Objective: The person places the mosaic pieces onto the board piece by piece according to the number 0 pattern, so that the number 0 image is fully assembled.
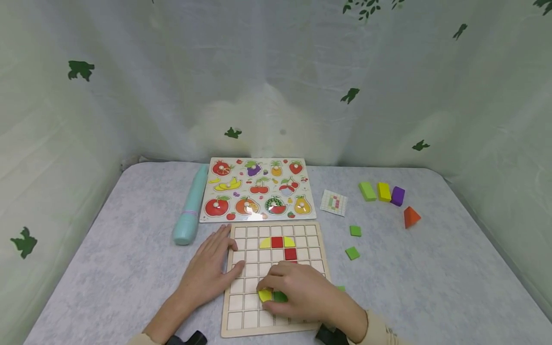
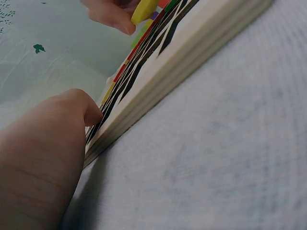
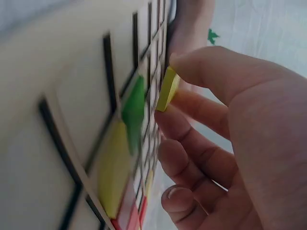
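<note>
A wooden grid board lies on the table in front of me. My right hand pinches a yellow curved-edge tile between thumb and fingers, close over the lower part of the grid. In the right wrist view, the held tile stands on edge, and a green tile and another yellow tile sit in cells near it. Across the upper rows, red tiles sit beside yellow rounded ones. My left hand rests along the board's left edge, its fingers stretched out and its thumb over the cells.
Behind the board lies a fruit puzzle, with a teal cylindrical case to its left. A small pattern card is to the right. Loose green tiles, a green block, a yellow block, a purple block and an orange triangular block are further right.
</note>
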`<move>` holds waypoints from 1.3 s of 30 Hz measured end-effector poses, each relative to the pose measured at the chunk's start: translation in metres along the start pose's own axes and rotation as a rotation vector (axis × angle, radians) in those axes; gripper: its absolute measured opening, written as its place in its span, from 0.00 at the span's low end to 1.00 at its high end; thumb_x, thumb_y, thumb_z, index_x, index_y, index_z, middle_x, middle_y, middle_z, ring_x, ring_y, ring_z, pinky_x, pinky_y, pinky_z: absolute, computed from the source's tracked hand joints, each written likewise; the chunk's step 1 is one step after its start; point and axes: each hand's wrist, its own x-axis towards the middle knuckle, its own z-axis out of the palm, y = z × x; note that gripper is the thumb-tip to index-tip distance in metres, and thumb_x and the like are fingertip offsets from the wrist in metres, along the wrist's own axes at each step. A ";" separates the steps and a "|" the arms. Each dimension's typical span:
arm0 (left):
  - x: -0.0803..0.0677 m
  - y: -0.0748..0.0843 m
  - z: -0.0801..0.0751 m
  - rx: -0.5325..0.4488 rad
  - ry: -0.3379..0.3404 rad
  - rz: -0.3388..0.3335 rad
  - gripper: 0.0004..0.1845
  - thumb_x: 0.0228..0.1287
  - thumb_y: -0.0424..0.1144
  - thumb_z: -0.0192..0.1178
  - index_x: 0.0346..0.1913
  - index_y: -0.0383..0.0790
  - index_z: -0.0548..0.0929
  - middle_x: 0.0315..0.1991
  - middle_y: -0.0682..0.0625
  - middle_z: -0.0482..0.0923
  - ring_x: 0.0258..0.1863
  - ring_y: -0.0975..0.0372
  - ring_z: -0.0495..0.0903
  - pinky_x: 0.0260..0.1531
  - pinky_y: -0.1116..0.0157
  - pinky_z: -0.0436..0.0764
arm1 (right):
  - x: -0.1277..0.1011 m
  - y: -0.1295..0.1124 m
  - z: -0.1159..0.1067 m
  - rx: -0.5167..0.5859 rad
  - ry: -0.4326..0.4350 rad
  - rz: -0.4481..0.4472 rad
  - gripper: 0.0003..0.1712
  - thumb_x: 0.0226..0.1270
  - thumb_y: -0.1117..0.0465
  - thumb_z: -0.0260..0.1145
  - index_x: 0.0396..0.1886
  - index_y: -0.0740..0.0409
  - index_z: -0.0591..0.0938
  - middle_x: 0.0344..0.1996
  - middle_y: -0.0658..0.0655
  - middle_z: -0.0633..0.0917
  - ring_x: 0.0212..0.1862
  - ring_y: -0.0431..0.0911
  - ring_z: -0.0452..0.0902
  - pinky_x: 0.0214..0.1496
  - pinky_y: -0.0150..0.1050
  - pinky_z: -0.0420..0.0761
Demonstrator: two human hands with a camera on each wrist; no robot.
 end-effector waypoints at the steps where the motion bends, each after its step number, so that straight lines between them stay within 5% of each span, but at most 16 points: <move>1: 0.000 0.000 0.000 0.000 0.001 0.001 0.14 0.65 0.49 0.68 0.44 0.48 0.75 0.78 0.40 0.63 0.80 0.48 0.58 0.79 0.47 0.58 | 0.001 -0.001 0.002 -0.005 0.003 -0.003 0.14 0.71 0.44 0.69 0.52 0.38 0.87 0.44 0.36 0.85 0.47 0.30 0.79 0.49 0.26 0.82; 28: 0.000 0.001 -0.001 0.001 0.001 0.004 0.15 0.65 0.49 0.68 0.44 0.47 0.75 0.79 0.40 0.62 0.80 0.47 0.58 0.79 0.47 0.58 | -0.003 0.002 0.004 -0.067 0.034 -0.039 0.16 0.67 0.41 0.71 0.49 0.39 0.88 0.43 0.35 0.84 0.45 0.31 0.76 0.45 0.21 0.78; 39: 0.000 0.002 -0.001 -0.001 -0.015 -0.015 0.15 0.64 0.49 0.68 0.44 0.48 0.75 0.79 0.40 0.62 0.80 0.47 0.57 0.79 0.46 0.58 | -0.028 0.022 -0.016 0.005 0.074 0.087 0.15 0.66 0.43 0.74 0.48 0.41 0.88 0.42 0.38 0.85 0.42 0.32 0.73 0.40 0.22 0.77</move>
